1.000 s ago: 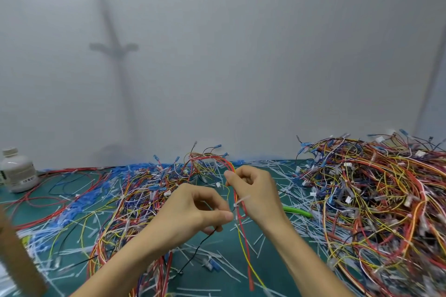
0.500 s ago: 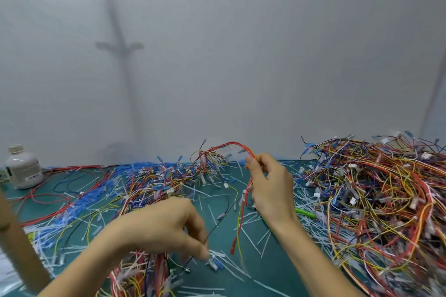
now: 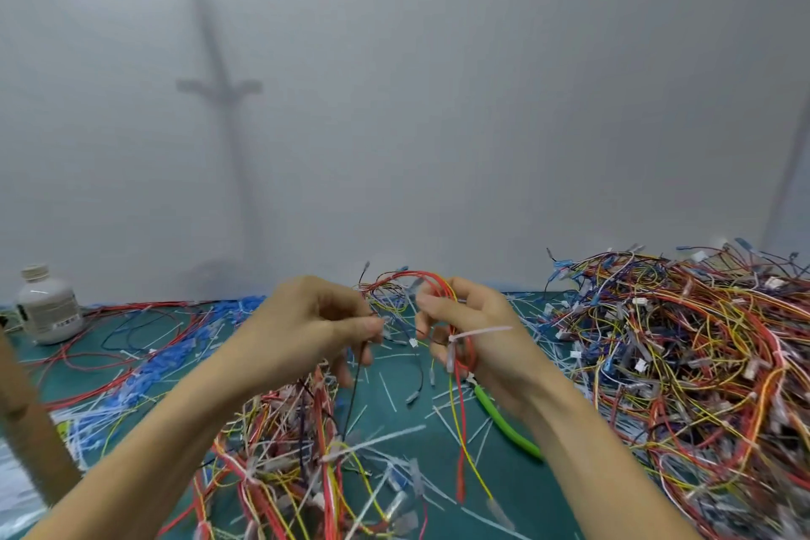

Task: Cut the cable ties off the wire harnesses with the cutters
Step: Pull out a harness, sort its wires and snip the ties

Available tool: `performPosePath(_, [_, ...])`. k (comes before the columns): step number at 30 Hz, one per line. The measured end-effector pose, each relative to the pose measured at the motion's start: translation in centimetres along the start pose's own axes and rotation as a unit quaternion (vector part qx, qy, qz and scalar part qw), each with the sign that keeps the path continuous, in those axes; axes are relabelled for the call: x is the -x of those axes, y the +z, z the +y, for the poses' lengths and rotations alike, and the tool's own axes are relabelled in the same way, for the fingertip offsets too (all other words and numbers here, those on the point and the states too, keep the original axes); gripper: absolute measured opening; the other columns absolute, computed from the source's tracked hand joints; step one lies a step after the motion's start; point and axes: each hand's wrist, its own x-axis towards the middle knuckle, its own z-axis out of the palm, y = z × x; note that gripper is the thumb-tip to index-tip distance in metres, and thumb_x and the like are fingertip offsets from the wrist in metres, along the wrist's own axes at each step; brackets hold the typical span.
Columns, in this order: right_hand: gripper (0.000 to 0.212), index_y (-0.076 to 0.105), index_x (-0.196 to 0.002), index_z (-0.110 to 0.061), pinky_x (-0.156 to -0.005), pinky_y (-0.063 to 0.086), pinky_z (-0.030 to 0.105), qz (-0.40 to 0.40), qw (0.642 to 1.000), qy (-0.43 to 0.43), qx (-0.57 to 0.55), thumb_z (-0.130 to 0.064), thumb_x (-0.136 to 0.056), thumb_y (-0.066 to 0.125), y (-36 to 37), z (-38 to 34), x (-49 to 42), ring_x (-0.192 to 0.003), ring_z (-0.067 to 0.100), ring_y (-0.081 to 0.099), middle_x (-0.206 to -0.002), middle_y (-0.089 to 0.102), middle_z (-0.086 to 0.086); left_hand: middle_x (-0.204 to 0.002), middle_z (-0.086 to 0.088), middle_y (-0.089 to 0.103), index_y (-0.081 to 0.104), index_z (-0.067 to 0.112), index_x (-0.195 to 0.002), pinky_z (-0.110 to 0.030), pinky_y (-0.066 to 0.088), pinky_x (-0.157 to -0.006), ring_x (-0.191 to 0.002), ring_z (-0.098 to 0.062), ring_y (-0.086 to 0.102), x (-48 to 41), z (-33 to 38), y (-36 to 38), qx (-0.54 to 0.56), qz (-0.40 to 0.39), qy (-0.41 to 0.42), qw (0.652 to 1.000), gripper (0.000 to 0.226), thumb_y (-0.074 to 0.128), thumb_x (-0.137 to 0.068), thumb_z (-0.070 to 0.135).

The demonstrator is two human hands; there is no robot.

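Over the green mat, left hand and right hand pinch a red-and-yellow harness (white tie attached).

White capped bottle upright at far left, standing on green mat. Brown post leans at lower left edge. Plain white wall fills upper frame.

Teal-green mat, strewn with clipped white cable-tie ends below the fingers. Bears a tall tangle of wire harnesses right of them, a lower tangle below-left, green-handled cutters below-right, blue-sleeved leads and a white bottle far left.
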Motion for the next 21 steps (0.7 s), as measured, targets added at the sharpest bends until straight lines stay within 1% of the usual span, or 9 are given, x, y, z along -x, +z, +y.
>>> performPosePath(3, [0.009,0.06,-0.096,-0.009,-0.043,0.042,0.02,0.004,1.0,0.006,0.01,-0.008,-0.089,0.066,-0.4,-0.5,0.0,-0.05,0.014,0.057,-0.074,0.067,0.012,-0.07,-0.002,0.072,0.074,0.023,-0.076,-0.018,0.042,-0.049,-0.047,-0.021,0.065,-1.4,0.5,1.3,0.029,0.069,0.015,0.997,0.018,0.065,-0.092,0.02])
performPosePath(5, [0.011,0.063,-0.095,-0.01,-0.048,0.046,0.02,0.005,1.0,0.001,0.018,-0.008,-0.086,0.069,-0.6,-0.4,0.1,-0.058,0.015,0.064,-0.09,0.072,0.019,-0.067,0.002,0.072,0.075,0.027,-0.076,-0.028,0.049,-0.056,-0.047,-0.018,0.065,-2.3,0.8,2.4,0.029,0.116,0.034,0.992,0.016,0.066,-0.089,0.022])
performPosePath(8, [0.015,0.068,-0.101,-0.009,-0.049,0.047,0.019,-0.015,1.0,0.004,0.027,-0.004,-0.087,0.068,-0.6,-0.2,0.1,-0.06,0.016,0.065,-0.097,0.076,0.012,-0.065,0.009,0.072,0.076,0.035,-0.077,-0.033,0.053,-0.067,-0.055,-0.009,0.066,-3.5,1.1,3.5,-0.017,0.182,0.058,0.982,0.01,0.068,-0.082,0.034])
performPosePath(11, [0.012,0.069,-0.101,-0.007,-0.046,0.046,0.02,-0.015,0.999,0.005,0.048,-0.005,-0.09,0.066,-0.4,-0.1,-0.1,-0.055,0.014,0.066,-0.088,0.077,0.008,-0.071,0.015,0.074,0.08,0.029,-0.081,-0.027,0.053,-0.07,-0.063,-0.002,0.066,-4.4,1.8,4.2,0.005,0.201,0.085,0.976,0.007,0.074,-0.084,0.027])
performPosePath(14, [0.003,0.069,-0.093,-0.005,-0.04,0.042,0.019,0.031,0.997,0.002,0.075,-0.006,-0.09,0.067,-0.5,0.0,0.0,-0.051,0.012,0.066,-0.077,0.076,0.009,-0.077,0.017,0.073,0.079,0.026,-0.088,-0.009,0.046,-0.063,-0.066,0.008,0.064,-4.5,2.0,5.0,0.003,0.185,0.113,0.976,0.008,0.074,-0.085,0.02])
performPosePath(16, [0.003,0.07,-0.089,-0.005,-0.037,0.039,0.018,0.057,0.994,-0.004,0.091,-0.007,-0.089,0.068,-0.8,0.2,0.1,-0.046,0.01,0.063,-0.071,0.075,0.008,-0.09,0.016,0.071,0.073,0.031,-0.104,-0.011,0.047,-0.067,-0.075,0.007,0.064,-4.2,1.2,4.8,-0.048,0.136,0.091,0.985,0.018,0.071,-0.086,0.035])
performPosePath(18, [0.004,0.07,-0.085,-0.005,-0.037,0.038,0.017,0.087,0.992,-0.001,0.093,-0.007,-0.087,0.07,-1.0,0.3,0.1,-0.042,0.008,0.058,-0.069,0.073,0.009,-0.098,0.015,0.069,0.055,0.037,-0.123,-0.015,0.05,-0.073,-0.081,0.005,0.064,-3.4,-0.1,4.1,-0.108,-0.001,0.027,0.994,0.047,0.061,-0.083,0.06])
performPosePath(20, [0.006,0.067,-0.082,-0.004,-0.037,0.038,0.016,0.108,0.99,0.01,0.085,-0.004,-0.088,0.068,-1.2,0.4,-0.1,-0.039,0.008,0.053,-0.069,0.073,0.01,-0.099,0.016,0.068,0.041,0.038,-0.126,-0.016,0.048,-0.072,-0.08,0.007,0.062,-2.3,-1.7,3.2,-0.174,-0.117,-0.028,0.977,0.055,0.053,-0.082,0.07])
performPosePath(21, [0.007,0.066,-0.082,-0.004,-0.038,0.038,0.016,0.114,0.99,0.018,0.087,-0.004,-0.089,0.067,-1.2,0.5,-0.2,-0.039,0.008,0.051,-0.07,0.074,0.011,-0.097,0.017,0.068,0.043,0.037,-0.122,-0.016,0.046,-0.069,-0.076,0.008,0.06,-1.9,-2.3,2.8,-0.194,-0.143,-0.033,0.97,0.05,0.055,-0.084,0.067])
